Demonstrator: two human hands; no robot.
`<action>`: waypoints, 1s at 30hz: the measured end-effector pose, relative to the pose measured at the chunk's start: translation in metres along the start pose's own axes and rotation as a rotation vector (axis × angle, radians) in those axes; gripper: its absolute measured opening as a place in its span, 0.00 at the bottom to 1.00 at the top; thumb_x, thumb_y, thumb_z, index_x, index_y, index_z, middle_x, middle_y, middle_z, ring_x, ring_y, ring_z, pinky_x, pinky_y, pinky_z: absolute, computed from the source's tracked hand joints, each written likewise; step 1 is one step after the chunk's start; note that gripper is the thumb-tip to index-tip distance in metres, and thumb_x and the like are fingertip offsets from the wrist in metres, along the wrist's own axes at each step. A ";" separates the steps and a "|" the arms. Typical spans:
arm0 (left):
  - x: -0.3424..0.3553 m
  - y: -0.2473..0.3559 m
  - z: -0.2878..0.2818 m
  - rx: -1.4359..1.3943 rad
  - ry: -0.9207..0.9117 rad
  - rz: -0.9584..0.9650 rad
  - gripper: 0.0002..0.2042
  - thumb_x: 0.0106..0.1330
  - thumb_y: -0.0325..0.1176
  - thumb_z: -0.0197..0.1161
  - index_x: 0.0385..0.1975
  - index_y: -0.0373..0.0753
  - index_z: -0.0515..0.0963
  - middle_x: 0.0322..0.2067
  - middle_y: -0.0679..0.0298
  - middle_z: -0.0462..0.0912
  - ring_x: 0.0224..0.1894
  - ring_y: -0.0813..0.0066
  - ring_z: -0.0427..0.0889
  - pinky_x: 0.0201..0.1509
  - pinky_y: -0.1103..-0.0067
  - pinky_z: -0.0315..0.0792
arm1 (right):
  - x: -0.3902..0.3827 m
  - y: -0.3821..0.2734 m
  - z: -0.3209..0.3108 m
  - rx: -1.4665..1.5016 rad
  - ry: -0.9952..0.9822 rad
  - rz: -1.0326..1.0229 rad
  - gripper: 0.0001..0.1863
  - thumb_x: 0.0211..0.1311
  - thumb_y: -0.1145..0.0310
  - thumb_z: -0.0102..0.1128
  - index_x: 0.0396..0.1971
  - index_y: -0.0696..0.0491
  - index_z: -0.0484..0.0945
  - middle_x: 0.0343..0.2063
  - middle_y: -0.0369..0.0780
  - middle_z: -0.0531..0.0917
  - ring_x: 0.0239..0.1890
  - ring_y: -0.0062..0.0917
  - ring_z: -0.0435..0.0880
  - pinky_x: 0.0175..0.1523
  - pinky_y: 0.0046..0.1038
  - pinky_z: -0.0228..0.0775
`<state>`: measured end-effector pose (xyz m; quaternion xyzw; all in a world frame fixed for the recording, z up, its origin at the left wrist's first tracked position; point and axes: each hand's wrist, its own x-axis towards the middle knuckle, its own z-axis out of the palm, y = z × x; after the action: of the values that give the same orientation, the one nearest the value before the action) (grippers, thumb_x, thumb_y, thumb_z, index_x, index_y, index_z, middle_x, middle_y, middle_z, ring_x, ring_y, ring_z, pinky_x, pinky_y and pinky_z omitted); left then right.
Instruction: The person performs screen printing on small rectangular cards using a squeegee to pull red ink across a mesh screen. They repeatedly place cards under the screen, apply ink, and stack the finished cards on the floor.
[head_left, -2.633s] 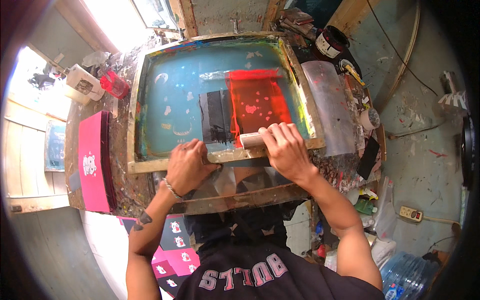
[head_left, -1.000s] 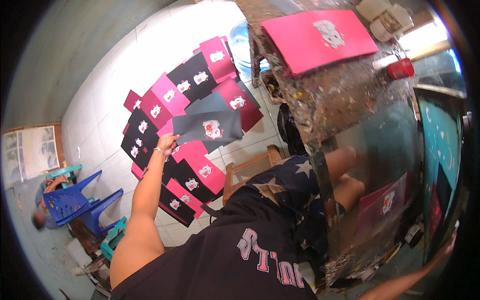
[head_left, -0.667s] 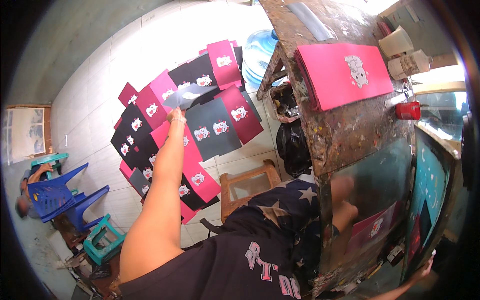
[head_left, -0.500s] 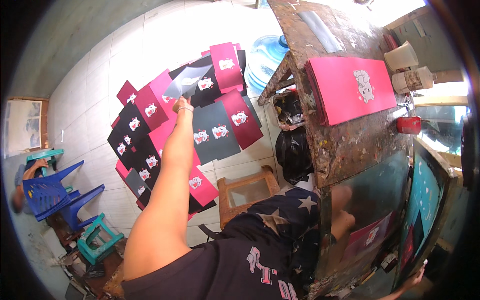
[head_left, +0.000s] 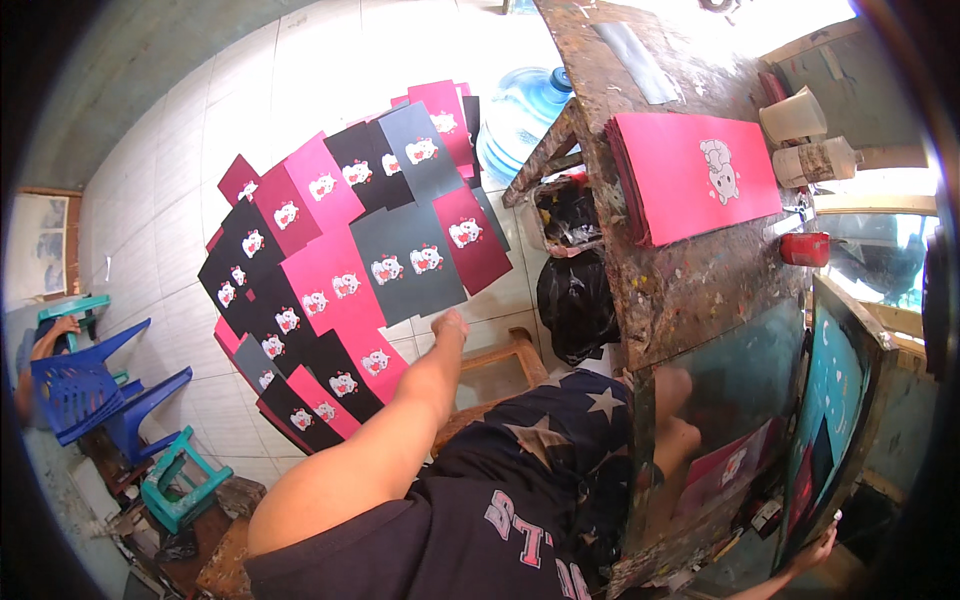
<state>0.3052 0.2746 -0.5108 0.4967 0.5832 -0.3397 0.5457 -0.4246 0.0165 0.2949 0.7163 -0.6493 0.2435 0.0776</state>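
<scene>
My left hand [head_left: 452,325] is drawn back over the floor beside the wooden stool, its fingers looking curled in, with no sheet in it. Beyond it, dark, pink and maroon sheets [head_left: 335,260] printed with white cartoon animals and red hearts lie overlapping on the tiles. A grey printed sheet [head_left: 425,165] lies flat at their far side. At the lower right my right hand [head_left: 822,550] grips the lower edge of a raised teal printing screen [head_left: 845,390] in a wooden frame. One printed maroon sheet [head_left: 725,470] rests on the glass-like surface beside that screen.
A paint-stained wooden table [head_left: 690,290] bears a stack of pink sheets [head_left: 690,180], white containers [head_left: 795,115] and a red cup [head_left: 805,249]. Near it stand a water jug [head_left: 525,115], a black bag [head_left: 577,310] and a stool [head_left: 515,355]. Blue chairs [head_left: 85,395] stand left, near another person [head_left: 45,345].
My left hand has let go of the grey sheet, which now lies flat among the others, and has moved back toward me and rightward. My right hand stays at the screen's edge.
</scene>
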 end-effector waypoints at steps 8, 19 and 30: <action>-0.213 -0.035 -0.035 0.871 -0.555 1.131 0.08 0.69 0.32 0.65 0.42 0.35 0.82 0.24 0.65 0.83 0.29 0.76 0.83 0.36 0.78 0.77 | -0.025 0.018 -0.020 0.115 0.013 0.058 0.36 0.78 0.40 0.46 0.62 0.59 0.79 0.57 0.43 0.84 0.53 0.26 0.81 0.61 0.28 0.70; -0.573 -0.195 0.060 1.270 -2.396 1.786 0.10 0.68 0.29 0.66 0.47 0.35 0.83 0.41 0.56 0.84 0.44 0.60 0.83 0.50 0.66 0.77 | 0.009 -0.134 0.007 -0.245 0.110 0.104 0.30 0.68 0.39 0.54 0.34 0.56 0.79 0.23 0.47 0.75 0.25 0.42 0.74 0.38 0.37 0.70; -0.580 -0.301 0.086 2.019 -2.598 2.248 0.49 0.55 0.69 0.67 0.75 0.47 0.65 0.75 0.67 0.65 0.80 0.59 0.52 0.84 0.55 0.40 | 0.019 -0.131 -0.015 -0.169 0.226 0.061 0.37 0.61 0.38 0.56 0.26 0.65 0.83 0.26 0.60 0.83 0.33 0.52 0.86 0.44 0.45 0.75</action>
<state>-0.0063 -0.0102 -0.0047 -0.1472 0.9760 0.1451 -0.0690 -0.3004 0.0252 0.3429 0.6550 -0.6763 0.2692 0.2029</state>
